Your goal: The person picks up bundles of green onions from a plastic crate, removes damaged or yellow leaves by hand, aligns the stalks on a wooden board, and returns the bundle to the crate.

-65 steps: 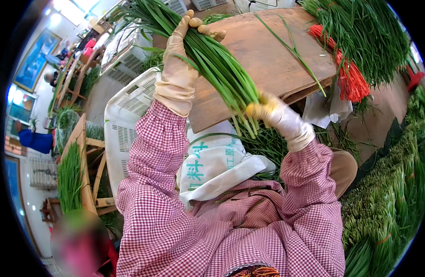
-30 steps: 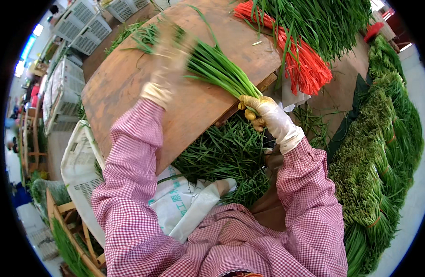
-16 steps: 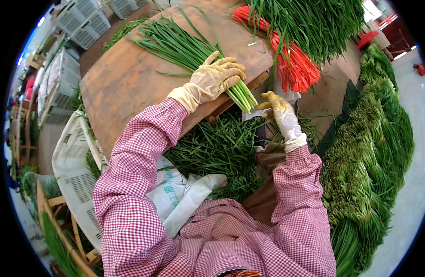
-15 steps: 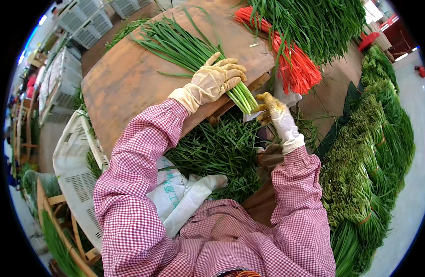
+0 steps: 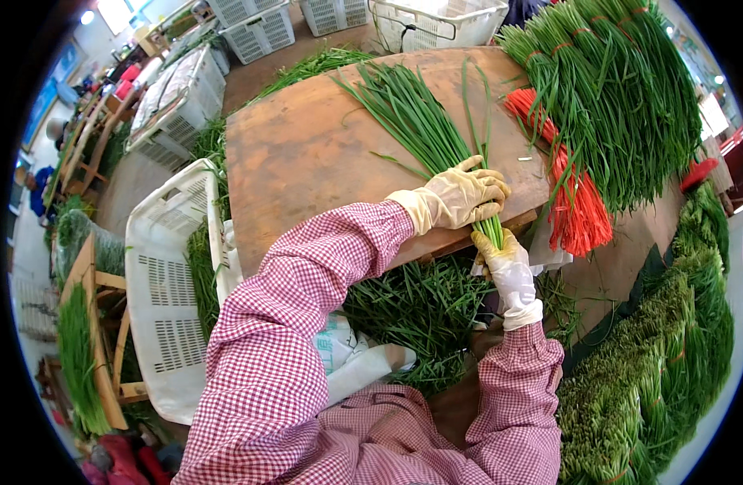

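A loose bunch of garlic chives (image 5: 412,113) lies across the wooden tabletop (image 5: 298,178), its leaves fanned toward the far side and its pale stem ends over the near right edge. My gloved left hand (image 5: 462,198) lies over the lower stems with its fingers wrapped round them. Just below it, my gloved right hand (image 5: 507,268) closes round the stem ends, hiding their tips. To the right of both hands is a bundle of red ties (image 5: 577,206), its frayed end hanging past the table edge.
Tied chive bundles (image 5: 614,105) are heaped at the far right, and more bundles (image 5: 654,388) line the right side. A white slatted crate (image 5: 173,299) stands left of the table. Loose leaves (image 5: 420,299) and a white sack (image 5: 367,368) lie below the near edge.
My right hand has moved up from beside the stem ends and closed round them. The left hand stays on the bunch. The whole view has shifted, showing more crates at the back.
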Action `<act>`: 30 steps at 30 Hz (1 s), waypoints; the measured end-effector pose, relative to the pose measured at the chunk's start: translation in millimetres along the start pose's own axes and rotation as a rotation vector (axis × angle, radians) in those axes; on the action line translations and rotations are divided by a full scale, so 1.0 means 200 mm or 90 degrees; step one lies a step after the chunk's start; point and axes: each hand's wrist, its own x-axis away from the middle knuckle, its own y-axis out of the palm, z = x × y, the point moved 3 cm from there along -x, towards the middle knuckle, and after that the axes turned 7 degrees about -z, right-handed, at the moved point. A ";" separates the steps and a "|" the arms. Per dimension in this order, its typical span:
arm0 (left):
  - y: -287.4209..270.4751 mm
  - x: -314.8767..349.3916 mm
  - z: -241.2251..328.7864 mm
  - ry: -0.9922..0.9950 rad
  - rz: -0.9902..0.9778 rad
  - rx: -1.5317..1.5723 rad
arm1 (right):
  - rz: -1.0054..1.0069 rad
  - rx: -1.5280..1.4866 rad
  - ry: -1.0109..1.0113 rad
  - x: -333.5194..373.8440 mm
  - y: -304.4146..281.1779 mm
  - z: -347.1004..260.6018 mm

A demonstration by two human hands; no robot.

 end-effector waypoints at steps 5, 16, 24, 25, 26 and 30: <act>-0.01 -0.01 0.02 -0.021 0.026 -0.040 | 0.020 0.097 -0.004 -0.02 -0.04 0.02; -0.29 0.32 -0.26 -0.164 0.074 -0.066 | -0.002 0.120 -0.008 0.00 -0.04 -0.02; -0.23 0.24 -0.48 -0.222 -0.062 -0.052 | -0.010 0.146 -0.031 -0.02 -0.02 0.01; -0.25 0.24 -0.48 -0.244 -0.071 -0.072 | -0.014 0.153 -0.033 -0.03 -0.01 0.01; -0.26 0.25 -0.47 -0.268 -0.081 -0.093 | -0.031 0.142 -0.030 -0.04 0.01 0.04; -0.48 0.41 -0.29 -0.295 0.002 -0.165 | -0.015 0.179 -0.024 -0.06 -0.06 0.06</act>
